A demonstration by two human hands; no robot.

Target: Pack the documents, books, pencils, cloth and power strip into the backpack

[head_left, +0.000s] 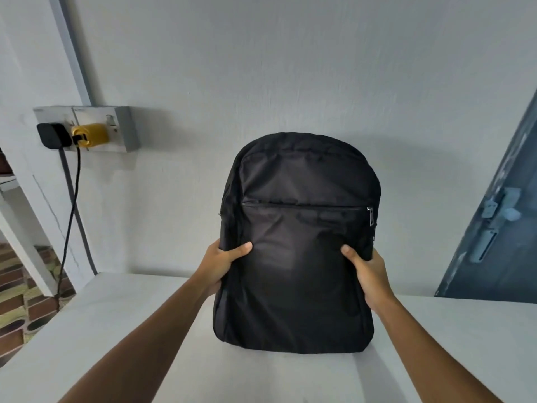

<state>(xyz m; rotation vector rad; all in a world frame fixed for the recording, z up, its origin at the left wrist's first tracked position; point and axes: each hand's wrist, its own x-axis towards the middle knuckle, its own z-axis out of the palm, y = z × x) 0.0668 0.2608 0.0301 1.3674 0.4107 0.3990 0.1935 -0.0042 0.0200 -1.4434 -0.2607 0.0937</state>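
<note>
I see a black fabric backpack [296, 242] upright at frame centre on the white tabletop [116, 330], zips closed, my left hand [222, 264] gripping its left edge, my right hand [367, 271] gripping its right edge

Grey wall socket panel [96, 128] sitting on pale wall [290, 68]; black plug [53, 136] and yellow adapter [90, 135] sitting in it, cables [69, 205] hanging down; blue door [494, 222] standing at right; white table [116, 315] stretching below; patterned floor [20, 301] showing at left.
</note>
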